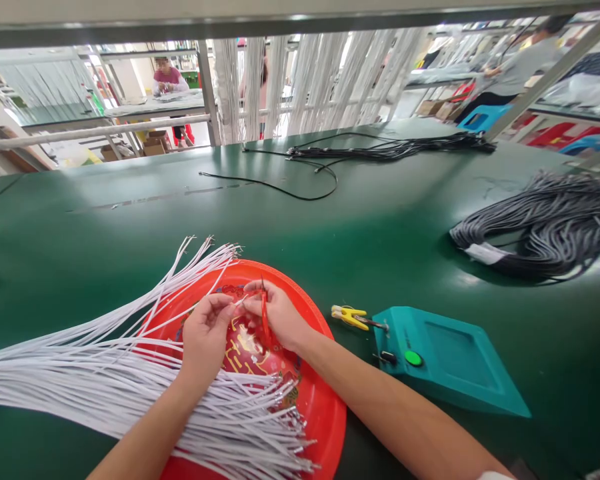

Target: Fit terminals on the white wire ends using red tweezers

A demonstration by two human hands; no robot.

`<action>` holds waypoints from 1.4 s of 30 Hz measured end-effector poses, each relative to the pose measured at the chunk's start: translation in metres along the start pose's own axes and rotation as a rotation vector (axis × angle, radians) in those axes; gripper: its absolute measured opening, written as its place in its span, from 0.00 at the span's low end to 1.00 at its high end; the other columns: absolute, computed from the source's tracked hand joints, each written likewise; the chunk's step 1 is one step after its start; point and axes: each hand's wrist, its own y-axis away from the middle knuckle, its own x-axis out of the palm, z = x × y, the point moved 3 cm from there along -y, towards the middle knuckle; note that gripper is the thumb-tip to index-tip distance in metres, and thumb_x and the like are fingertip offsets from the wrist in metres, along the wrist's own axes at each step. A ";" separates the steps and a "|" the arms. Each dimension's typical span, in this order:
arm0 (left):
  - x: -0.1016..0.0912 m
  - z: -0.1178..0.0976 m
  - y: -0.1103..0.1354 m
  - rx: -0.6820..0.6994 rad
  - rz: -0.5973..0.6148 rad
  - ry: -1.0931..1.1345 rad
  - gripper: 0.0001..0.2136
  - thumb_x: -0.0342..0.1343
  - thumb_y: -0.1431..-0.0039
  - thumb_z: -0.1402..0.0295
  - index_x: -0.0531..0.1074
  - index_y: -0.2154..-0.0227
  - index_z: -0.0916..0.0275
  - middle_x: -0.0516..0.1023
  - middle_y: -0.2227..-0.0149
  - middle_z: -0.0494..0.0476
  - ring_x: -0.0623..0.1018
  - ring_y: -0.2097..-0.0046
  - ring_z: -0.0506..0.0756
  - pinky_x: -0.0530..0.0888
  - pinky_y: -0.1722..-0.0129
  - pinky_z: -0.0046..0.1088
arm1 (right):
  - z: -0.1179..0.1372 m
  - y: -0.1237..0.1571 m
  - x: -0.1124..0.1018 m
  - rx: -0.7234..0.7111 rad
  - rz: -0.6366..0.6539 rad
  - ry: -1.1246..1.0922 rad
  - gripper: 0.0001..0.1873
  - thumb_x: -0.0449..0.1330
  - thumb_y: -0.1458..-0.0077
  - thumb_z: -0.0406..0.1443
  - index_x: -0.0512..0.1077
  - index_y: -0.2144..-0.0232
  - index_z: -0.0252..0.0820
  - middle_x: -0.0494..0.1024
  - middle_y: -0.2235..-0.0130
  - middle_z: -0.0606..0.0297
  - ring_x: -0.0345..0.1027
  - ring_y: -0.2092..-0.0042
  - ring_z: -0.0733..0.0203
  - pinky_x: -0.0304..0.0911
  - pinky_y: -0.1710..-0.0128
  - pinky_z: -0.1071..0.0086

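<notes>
Head view: the left hand (pixel 205 333) pinches one white wire (pixel 240 302) close to its end between thumb and forefinger. The right hand (pixel 276 312) is closed round a red-handled tool (pixel 265 321) whose tip meets that wire end. The blade type cannot be told at this size.

Location: the wire is held above the far half of the red tray (pixel 330 413), which lies on the green table (pixel 380 220). The wire bundle (pixel 80 373) fans across the tray from the left, with its stripped ends at the near rim.

Recommended practice (a judgement from the pose shown):
1. Keep the pinch near the wire end so that the free length stays short and stiff.
2. Present the wire square to the tool tip. A slanted entry is likely to nick the strands.
3. Work over the tray so that offcuts fall inside it.
4. Keep the single wire lifted clear of the bundle to avoid catching a neighbour.

Hand pose: both forearms enter from the near edge and converge. The left wrist is bent inward with its knuckles up. The right wrist is cocked, holding the tool roughly upright with its handles toward the palm.

A teal box (pixel 450 363) with a green button and a yellow clip (pixel 349 316) lie just right of the tray, untouched.
</notes>
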 end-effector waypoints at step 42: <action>-0.035 -0.028 0.005 0.347 0.627 -1.043 0.14 0.53 0.48 0.58 0.75 0.59 0.54 0.78 0.62 0.55 0.77 0.60 0.56 0.69 0.59 0.28 | 0.014 -0.017 -0.036 -0.440 -0.350 0.073 0.14 0.58 0.58 0.36 0.62 0.66 0.42 0.73 0.73 0.67 0.67 0.71 0.64 0.62 0.72 0.71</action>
